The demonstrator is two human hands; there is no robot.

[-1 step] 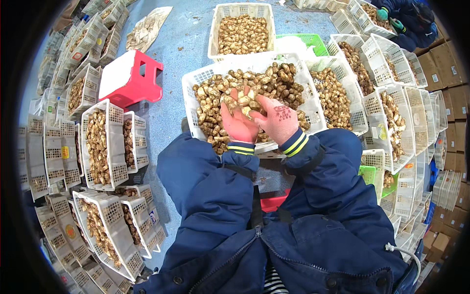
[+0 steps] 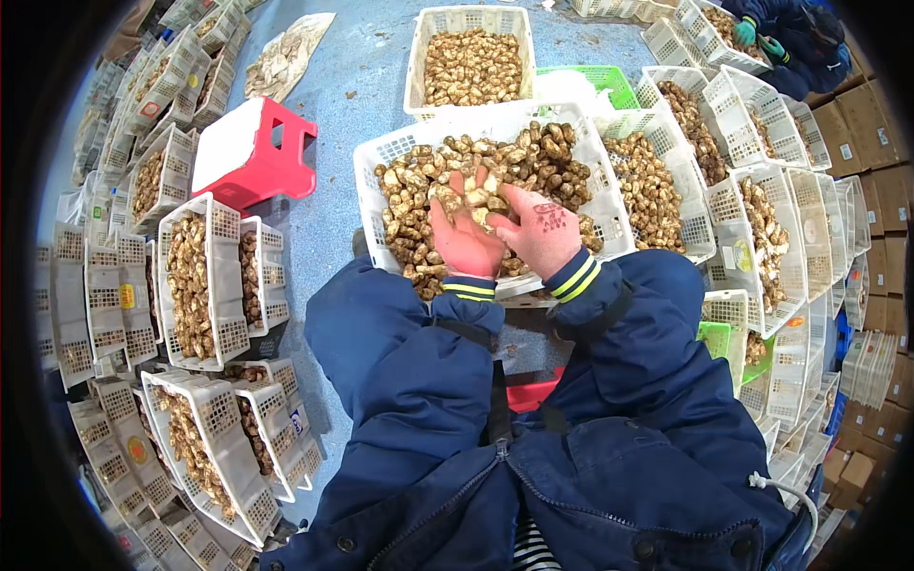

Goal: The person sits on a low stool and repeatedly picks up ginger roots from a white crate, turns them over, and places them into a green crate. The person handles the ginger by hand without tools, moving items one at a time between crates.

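A white perforated crate (image 2: 369,205) stands in front of my knees, filled with small rounded brown-and-cream pieces (image 2: 405,195) that look like tubers or bulbs. Above its near side, my left hand (image 2: 465,243), in a pink glove, is cupped palm up around a few paler pieces (image 2: 481,197). My right hand (image 2: 543,231) wears a pink glove with a dark red print on its back. Its fingers are curled against the same pieces from the right, gripping at that cluster. The fingers partly hide the pieces. Darker brown ones (image 2: 557,157) lie at the crate's far right.
Another filled white crate (image 2: 415,81) sits beyond mine. A red stool with a white top (image 2: 228,147) stands to the left. Crate stacks (image 2: 228,333) line both sides. At right are a green basket (image 2: 619,88) and cartons (image 2: 866,124). A co-worker's gloved hand (image 2: 745,30) shows at far right.
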